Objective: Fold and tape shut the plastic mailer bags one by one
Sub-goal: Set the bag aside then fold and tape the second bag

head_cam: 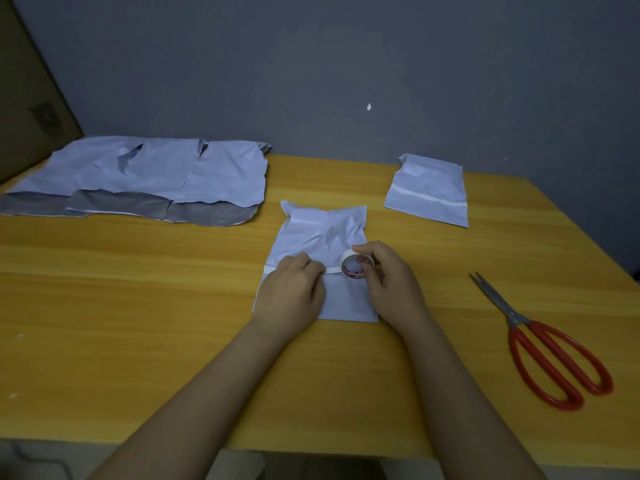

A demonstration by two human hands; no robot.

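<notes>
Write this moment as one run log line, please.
left hand presses tape | right hand holds tape roll | mailer half-taped | scissors idle

folded white mailer (317, 237) flat before us, tape strip (333, 270) across it | tape roll (356, 266) on it | taped mailer (427, 190) at our 1 o'clock | unfolded mailers (145, 174) overlapping at 10 o'clock

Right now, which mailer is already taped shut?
The folded mailer at the far right, lying alone with a tape strip across it. The centre mailer is mid-taping; the left stack is unfolded.
</notes>
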